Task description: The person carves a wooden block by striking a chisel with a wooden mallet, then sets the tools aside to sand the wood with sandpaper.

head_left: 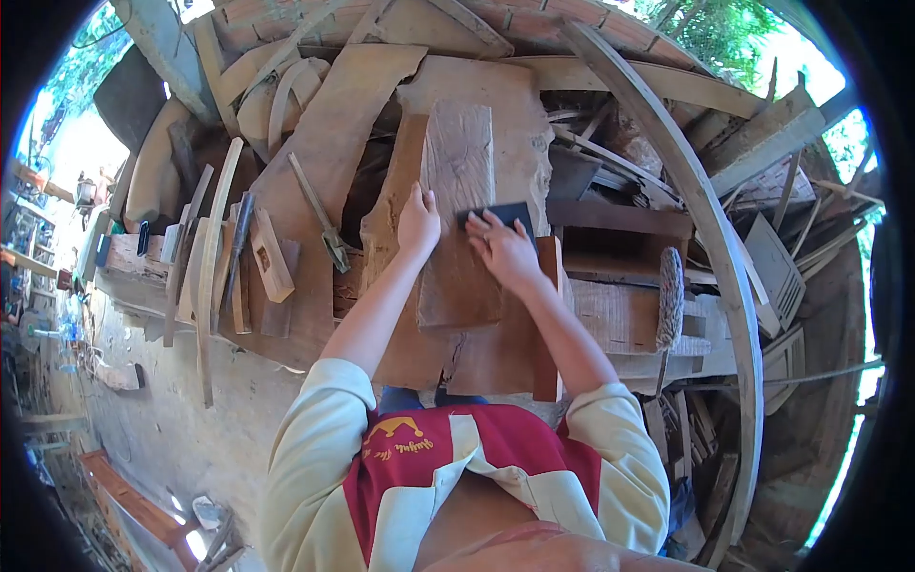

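Observation:
A thick wooden block [459, 276] with marked grain lies lengthwise on wide brown boards in front of me. My left hand [419, 221] rests at the block's left edge, its fingers curled around that side. A flat dark rectangular piece [515, 215] lies across the block's right edge. On top of this piece is my right hand [503, 250], fingers spread over its left part. The underside of the dark piece is hidden.
Left on the bench are a metal clamp [334, 246], a wooden plane body [271, 262] and long curved strips [217, 238]. A brush-like roller [670, 300] stands at the right. A long curved beam [705, 191] arches beyond it, beside stacked scrap wood.

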{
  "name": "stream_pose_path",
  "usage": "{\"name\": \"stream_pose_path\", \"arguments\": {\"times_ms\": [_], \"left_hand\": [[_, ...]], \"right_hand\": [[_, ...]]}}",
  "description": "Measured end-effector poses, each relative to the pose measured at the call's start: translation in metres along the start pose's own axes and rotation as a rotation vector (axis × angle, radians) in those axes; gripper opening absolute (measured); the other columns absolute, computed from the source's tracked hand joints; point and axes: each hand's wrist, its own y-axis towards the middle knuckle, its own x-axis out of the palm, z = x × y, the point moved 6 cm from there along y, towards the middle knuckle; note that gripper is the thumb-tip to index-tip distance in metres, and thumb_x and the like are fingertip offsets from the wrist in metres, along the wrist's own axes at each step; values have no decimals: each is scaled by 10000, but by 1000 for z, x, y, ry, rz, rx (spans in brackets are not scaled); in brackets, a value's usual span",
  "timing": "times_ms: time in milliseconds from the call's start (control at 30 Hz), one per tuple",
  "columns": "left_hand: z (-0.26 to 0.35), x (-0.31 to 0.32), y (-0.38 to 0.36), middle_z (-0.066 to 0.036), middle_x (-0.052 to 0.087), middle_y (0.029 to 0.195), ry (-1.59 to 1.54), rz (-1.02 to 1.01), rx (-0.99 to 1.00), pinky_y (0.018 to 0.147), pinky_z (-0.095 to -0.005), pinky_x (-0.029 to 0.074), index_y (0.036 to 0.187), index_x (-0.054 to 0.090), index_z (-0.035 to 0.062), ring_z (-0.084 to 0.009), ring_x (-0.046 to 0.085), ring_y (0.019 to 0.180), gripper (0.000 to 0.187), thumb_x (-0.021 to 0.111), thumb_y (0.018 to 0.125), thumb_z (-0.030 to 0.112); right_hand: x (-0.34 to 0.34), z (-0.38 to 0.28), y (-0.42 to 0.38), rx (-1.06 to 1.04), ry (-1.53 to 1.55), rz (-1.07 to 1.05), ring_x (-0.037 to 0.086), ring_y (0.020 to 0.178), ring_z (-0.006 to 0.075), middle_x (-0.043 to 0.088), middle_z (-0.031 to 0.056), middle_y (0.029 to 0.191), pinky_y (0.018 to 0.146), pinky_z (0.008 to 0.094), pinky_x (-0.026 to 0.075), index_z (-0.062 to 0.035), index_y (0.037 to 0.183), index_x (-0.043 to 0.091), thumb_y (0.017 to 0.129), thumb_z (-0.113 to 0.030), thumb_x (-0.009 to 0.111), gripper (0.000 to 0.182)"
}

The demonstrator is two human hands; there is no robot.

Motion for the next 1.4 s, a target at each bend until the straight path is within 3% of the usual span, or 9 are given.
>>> {"name": "stream_pose_path", "arguments": {"times_ms": [333, 467, 700, 800, 900, 1067, 1267, 1400], "left_hand": [[21, -18, -6, -199, 552, 1073, 85, -39, -108, 788, -436, 429, 1220, 418, 33, -360, 546, 934, 427, 333, 908, 312], [21, -18, -7, -257, 547, 1034, 22, -14, -106, 832, -430, 401, 1189, 443, 7, -397, 514, 980, 437, 331, 915, 329], [25, -20, -9, -253, 550, 1034, 36, -48, -176, 836, -429, 403, 1187, 447, 3, -395, 519, 973, 444, 331, 914, 333], [24, -19, -10, -226, 586, 948, 58, -18, -121, 752, -455, 438, 1193, 440, 26, -373, 562, 881, 418, 331, 906, 310], [15, -12, -7, -230, 588, 938, 12, 31, -63, 750, -454, 441, 1187, 443, 14, -374, 563, 881, 420, 337, 905, 306], [11, -8, -3, -229, 590, 943, -48, 28, -63, 752, -450, 444, 1191, 446, 19, -370, 568, 881, 420, 348, 903, 308], [13, -9, -5, -223, 595, 936, -25, -20, -119, 740, -440, 454, 1199, 440, 20, -361, 579, 867, 420, 348, 905, 305], [14, -13, -8, -224, 598, 926, -2, -16, -86, 726, -435, 459, 1191, 443, 9, -363, 581, 858, 417, 355, 904, 299]], "right_hand": [[38, 98, 188, 130, -37, -47, 390, 1204, 196, 445, -14, 1284, 950, 560, 279, -182, 1170, 522, 888, -413, 352, 402], [45, 111, 227, 145, -17, -88, 374, 1216, 222, 407, 51, 1314, 967, 572, 241, -188, 1264, 431, 896, -458, 275, 482], [41, 98, 201, 131, -6, -82, 397, 1195, 234, 422, 68, 1298, 991, 544, 214, -157, 1265, 429, 903, -445, 251, 495], [36, 83, 155, 104, 4, -83, 426, 1169, 245, 433, 76, 1287, 994, 530, 214, -136, 1247, 448, 906, -433, 266, 488], [31, 61, 91, 99, 77, -99, 442, 1154, 241, 436, 78, 1284, 996, 528, 208, -121, 1231, 463, 907, -408, 302, 461], [5, 3, -2, 141, 138, -152, 358, 1228, 180, 452, 26, 1278, 995, 533, 205, -110, 1193, 502, 904, -319, 378, 377], [11, 0, -9, 139, 90, -106, 327, 1249, 158, 444, -11, 1288, 987, 546, 212, -127, 1161, 536, 887, -291, 431, 337], [20, 10, 21, 153, 42, -35, 310, 1257, 164, 412, -22, 1314, 982, 545, 228, -144, 1178, 523, 898, -304, 401, 345]]}}
